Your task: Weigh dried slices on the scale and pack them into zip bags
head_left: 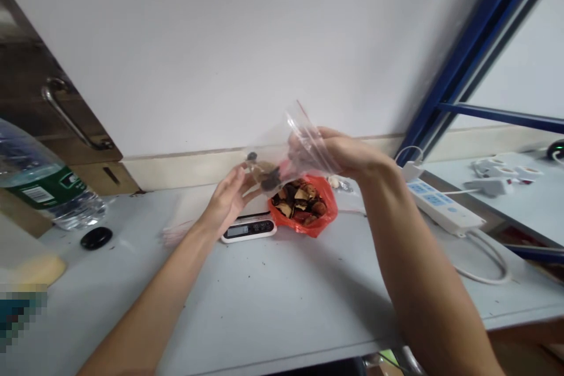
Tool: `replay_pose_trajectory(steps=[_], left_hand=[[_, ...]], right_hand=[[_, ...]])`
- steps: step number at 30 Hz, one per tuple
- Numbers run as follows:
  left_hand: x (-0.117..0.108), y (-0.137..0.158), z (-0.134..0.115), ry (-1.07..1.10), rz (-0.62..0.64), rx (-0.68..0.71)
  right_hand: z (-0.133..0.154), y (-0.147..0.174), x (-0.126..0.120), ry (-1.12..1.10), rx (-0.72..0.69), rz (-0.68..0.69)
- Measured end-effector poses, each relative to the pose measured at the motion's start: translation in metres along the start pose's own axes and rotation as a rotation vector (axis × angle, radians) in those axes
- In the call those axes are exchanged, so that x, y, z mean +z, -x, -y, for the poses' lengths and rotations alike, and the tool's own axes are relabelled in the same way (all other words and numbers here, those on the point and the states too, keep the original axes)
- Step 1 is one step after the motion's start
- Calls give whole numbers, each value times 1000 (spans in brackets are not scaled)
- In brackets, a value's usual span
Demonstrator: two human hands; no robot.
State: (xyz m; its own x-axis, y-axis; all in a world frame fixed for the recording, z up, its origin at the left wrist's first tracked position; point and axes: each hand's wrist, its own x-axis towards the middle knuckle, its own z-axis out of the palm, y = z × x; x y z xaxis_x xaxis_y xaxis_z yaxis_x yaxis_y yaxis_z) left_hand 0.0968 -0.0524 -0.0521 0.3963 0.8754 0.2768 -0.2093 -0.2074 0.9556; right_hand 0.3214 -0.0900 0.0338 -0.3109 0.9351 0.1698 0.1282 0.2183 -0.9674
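A clear zip bag (288, 129) hangs tilted above the table, with several dark and brown dried pieces (267, 175) in its lower end. My left hand (229, 194) holds that lower end, thumb and fingers bent about it. At the bag's mouth is my right hand (339, 150), its curled fingers showing blurred through the plastic; what they grip is hard to make out. Below stands an open red plastic bag (326, 220) filled with dried brown and pale slices (302, 202). A white digital scale (249, 230) lies beside it, partly hidden by my left hand.
On the left stand a large water bottle (48, 182) and a black round lid (96, 238). Clear plastic bags (176, 232) lie left of the scale. A white power strip (445, 208) with its cable is at the right, near a blue metal frame (467, 41). Behind is a white wall (211, 53).
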Motion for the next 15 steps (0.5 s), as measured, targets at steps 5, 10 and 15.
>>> replay_pose_trajectory(steps=[5,10,15], left_hand=[[-18,-3,1,102,-343,-7],[-26,-7,5,71,-456,22],[-36,-10,10,-109,-482,59]], right_hand=[[-10,-8,7,16,162,25],[-15,-8,-1,178,222,184],[-18,-16,9,310,206,218]])
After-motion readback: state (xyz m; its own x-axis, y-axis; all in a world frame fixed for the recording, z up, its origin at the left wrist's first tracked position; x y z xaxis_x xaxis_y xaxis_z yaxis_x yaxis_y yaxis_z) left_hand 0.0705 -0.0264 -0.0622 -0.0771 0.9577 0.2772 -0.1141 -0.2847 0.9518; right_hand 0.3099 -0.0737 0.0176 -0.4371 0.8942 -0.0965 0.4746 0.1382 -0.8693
